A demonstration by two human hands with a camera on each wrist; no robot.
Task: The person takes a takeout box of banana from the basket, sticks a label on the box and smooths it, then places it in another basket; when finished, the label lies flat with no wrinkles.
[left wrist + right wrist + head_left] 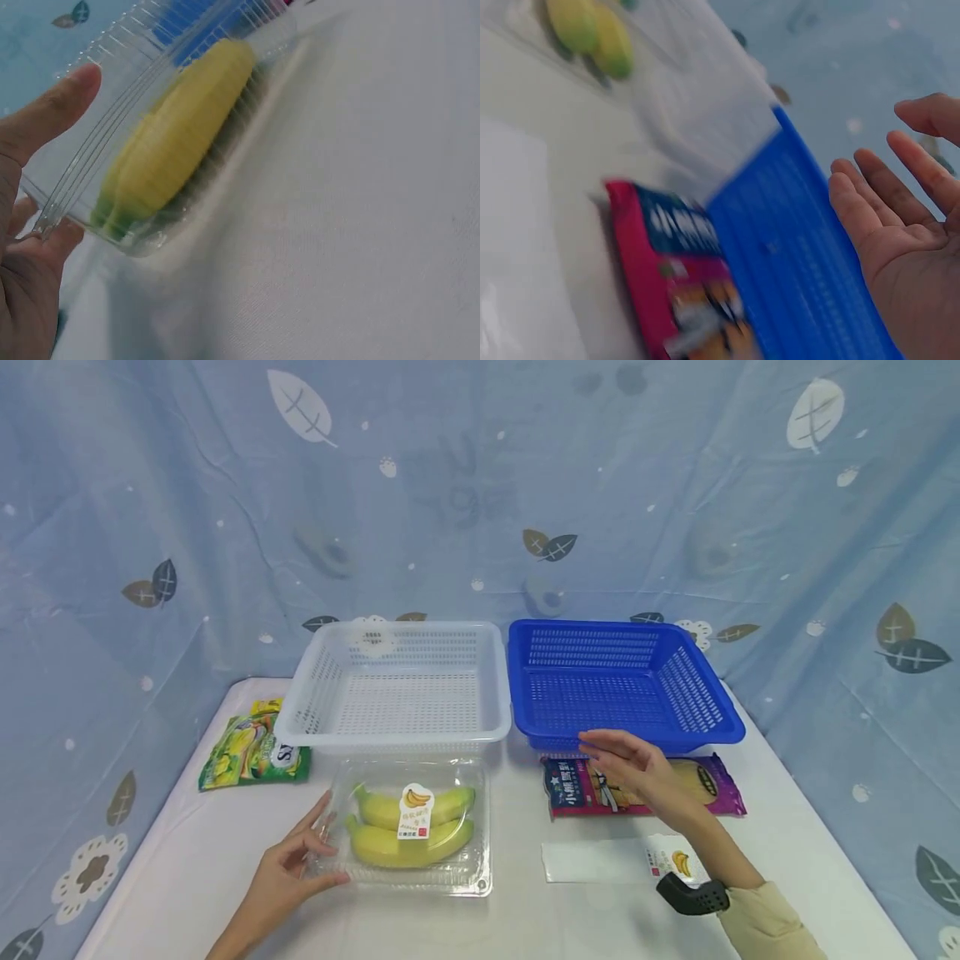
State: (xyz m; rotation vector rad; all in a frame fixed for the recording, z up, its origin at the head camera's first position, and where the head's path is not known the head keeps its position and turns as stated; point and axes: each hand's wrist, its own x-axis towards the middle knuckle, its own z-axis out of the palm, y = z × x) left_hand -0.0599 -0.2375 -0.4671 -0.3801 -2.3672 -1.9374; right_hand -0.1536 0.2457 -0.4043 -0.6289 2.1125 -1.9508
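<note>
A clear plastic clamshell box (480, 777) with two bananas (412, 847) and a banana label stands on the white table at centre left. My left hand (281, 868) holds the box by its left side, fingers and thumb bent about the edge near the front corner. In the left wrist view, the hand (37, 247) has digits on either side of the box's rim. My right hand (645, 777) hovers empty, fingers spread, over a noodle packet (701, 785) by the front of the blue basket (637, 739). The right wrist view shows its bare palm (922, 262).
Left of the blue basket stands a white basket (390, 739). A green and yellow snack bag (251, 752) lies at far left. Beneath my right forearm lies a clear or white flat wrapper (592, 862) with a banana label (675, 862). Blue leaf-patterned cloth (465, 485) hangs around the table.
</note>
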